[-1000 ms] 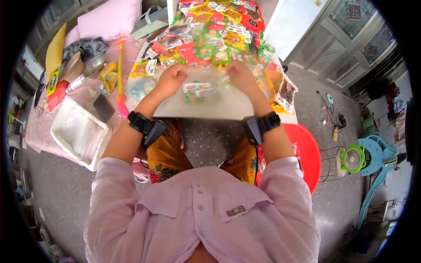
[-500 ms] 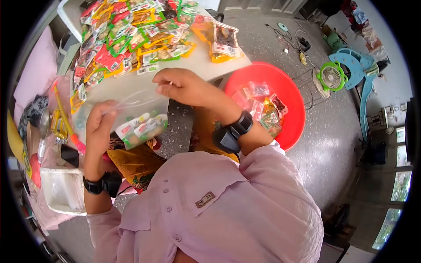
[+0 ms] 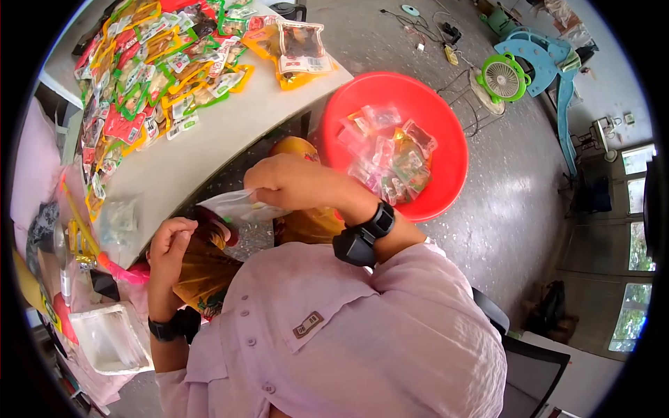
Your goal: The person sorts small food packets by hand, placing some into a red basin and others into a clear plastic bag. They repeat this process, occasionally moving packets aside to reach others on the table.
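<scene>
My right hand (image 3: 282, 182) is closed on the edge of a clear plastic bag (image 3: 240, 207), which hangs slantwise above my lap. What the bag holds is hard to make out from this angle. Just left of the bag, my left hand (image 3: 171, 244) is held up with its fingers curled against the thumb. Nothing shows in it, and it looks apart from the bag. A heap of small sealed food packets (image 3: 150, 66) in green, orange and red covers the far left of the white table (image 3: 279, 104). To the right stands a red basin (image 3: 449, 150) with filled clear bags (image 3: 397, 157).
A larger filled bag (image 3: 302, 52) lies at the table's right corner. Flat clear bags (image 3: 120, 219) rest at its near left edge. A white foam box (image 3: 111, 338) stands at lower left. Beyond the basin are a green fan (image 3: 505, 76) and cables on the floor.
The bag has come away from my left hand and swung right and down with my right hand. My view has shifted, bringing the basin further in.
</scene>
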